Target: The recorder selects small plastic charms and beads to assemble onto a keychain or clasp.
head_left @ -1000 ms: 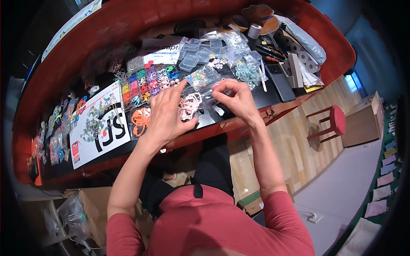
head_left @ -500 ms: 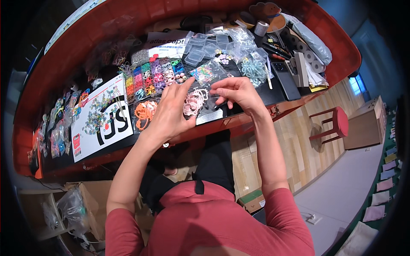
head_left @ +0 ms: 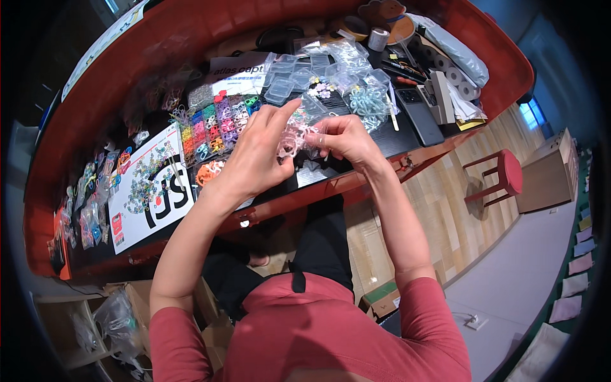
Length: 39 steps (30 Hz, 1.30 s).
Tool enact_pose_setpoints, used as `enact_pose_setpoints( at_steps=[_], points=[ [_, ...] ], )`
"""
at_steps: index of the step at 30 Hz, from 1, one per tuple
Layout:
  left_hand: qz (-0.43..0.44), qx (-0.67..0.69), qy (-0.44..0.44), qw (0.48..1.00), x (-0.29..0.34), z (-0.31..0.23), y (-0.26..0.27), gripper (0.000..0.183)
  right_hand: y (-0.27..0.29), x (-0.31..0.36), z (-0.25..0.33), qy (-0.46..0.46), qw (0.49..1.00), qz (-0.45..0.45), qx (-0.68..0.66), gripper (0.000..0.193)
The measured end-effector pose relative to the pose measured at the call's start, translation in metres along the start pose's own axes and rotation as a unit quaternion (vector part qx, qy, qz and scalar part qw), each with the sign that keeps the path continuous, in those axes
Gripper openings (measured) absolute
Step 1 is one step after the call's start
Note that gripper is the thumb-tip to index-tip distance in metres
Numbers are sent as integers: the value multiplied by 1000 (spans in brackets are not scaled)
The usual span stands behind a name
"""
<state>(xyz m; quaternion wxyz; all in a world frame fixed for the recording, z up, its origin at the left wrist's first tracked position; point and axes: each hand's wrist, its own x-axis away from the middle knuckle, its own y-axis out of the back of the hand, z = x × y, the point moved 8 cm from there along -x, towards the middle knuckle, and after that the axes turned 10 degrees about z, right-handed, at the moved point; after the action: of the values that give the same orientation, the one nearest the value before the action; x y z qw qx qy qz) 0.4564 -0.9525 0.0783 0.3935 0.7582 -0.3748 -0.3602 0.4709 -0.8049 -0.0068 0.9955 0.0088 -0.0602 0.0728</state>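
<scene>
At the far left, small bags (head_left: 92,219) are heaped, their contents too jumbled to be sorted by eye. Beside them a white sheet (head_left: 137,228) is strewn with small rings (head_left: 143,196), and its print is partly covered by them. Next, an orange chain (head_left: 209,172) is partly hidden by the left wrist. Behind it, a case (head_left: 211,139) is filled with coloured clips in rows; its right end is blocked by the left hand (head_left: 259,149).

The left hand is held with its back upward, thumb and forefinger spread well apart; the other fingertips are concealed, so whether anything is gripped by them cannot be told. A pink chain (head_left: 289,144) is seen between the two hands, near the table's front edge, its left side covered by the left fingers. By the right hand (head_left: 347,141), thumb and fingertips are brought close together at the chain's right edge; whether a link is pinched cannot be made out. A clear bag (head_left: 314,108) is seen just behind, its outline blurred by glare.

Farther right, pale teal strands (head_left: 368,105) are piled, and a phone (head_left: 420,120) is laid near the edge.
</scene>
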Motion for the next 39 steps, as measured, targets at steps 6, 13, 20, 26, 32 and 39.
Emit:
enact_pose_setpoints(
  at_steps=[6,13,20,26,32,39],
  points=[
    [-51,22,4,998,-4,10,-9,72,19,8,1,80,992,-79,-61,10],
    [-98,65,26,993,-12,21,-23,64,39,17,33,160,973,-143,91,12],
    [-132,69,74,986,-21,28,-31,59,64,33,43,99,973,-196,73,16],
    [-150,-37,148,977,-31,33,-39,56,86,43,10,152,936,-236,-214,21],
    [-79,-124,211,966,-51,28,-44,63,78,48,-6,125,935,-225,-245,22],
    [-203,59,142,967,-23,7,-24,50,49,57,3,226,930,-268,-110,11]
  ],
)
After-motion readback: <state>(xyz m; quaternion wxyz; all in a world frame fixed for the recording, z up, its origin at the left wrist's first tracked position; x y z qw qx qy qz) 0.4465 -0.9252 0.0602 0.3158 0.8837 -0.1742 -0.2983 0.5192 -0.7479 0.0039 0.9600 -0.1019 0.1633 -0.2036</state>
